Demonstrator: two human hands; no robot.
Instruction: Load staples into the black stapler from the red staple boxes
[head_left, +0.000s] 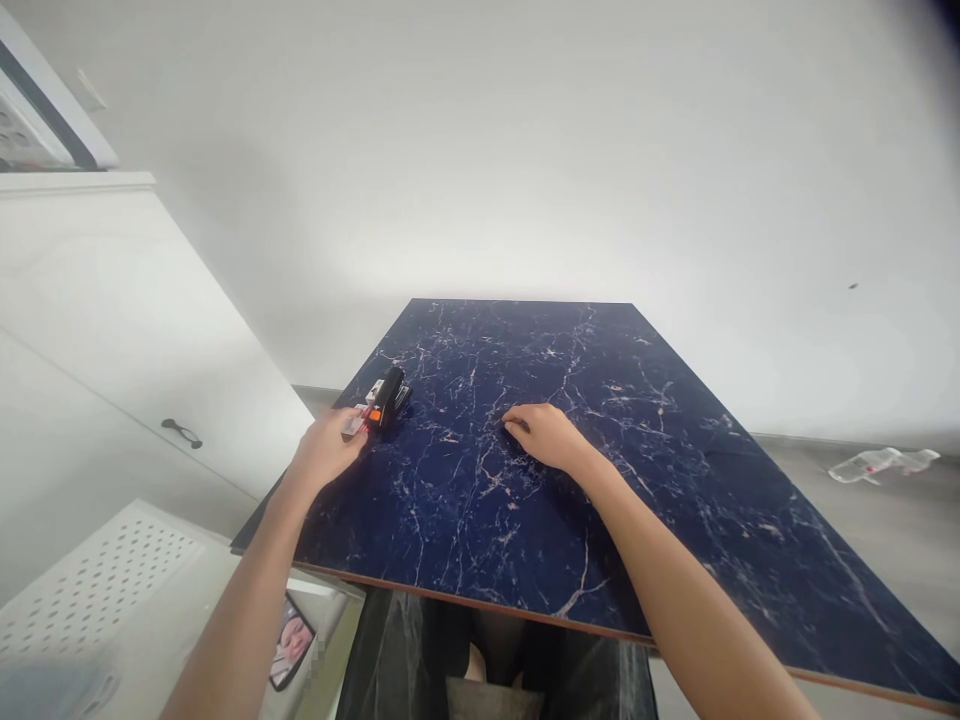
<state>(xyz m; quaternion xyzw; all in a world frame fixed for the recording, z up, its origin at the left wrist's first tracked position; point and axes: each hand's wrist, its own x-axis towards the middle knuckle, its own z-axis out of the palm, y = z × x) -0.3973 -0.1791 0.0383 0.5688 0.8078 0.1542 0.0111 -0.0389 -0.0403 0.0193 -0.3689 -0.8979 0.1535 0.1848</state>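
Observation:
At the left side of the dark blue marbled table [465, 500], my left hand [327, 445] has its fingers closed around a small whitish piece with red on it [354, 424]; its exact kind is too small to tell. Just beyond those fingertips lies a black stapler [388, 398] with an orange patch. A small white item with a dark mark [375, 391] is close against the stapler's left side. Near the middle of the tabletop rests my right hand [547, 433], its fingers curled together and nothing showing in them.
A white cabinet [127, 330] with a dark handle stands to the left. Below the table's left edge, a phone [292, 642] lies on a pale surface beside a perforated white panel [97, 580]. The wall [525, 150] rises behind. Clear plastic [881, 463] lies on the floor at right.

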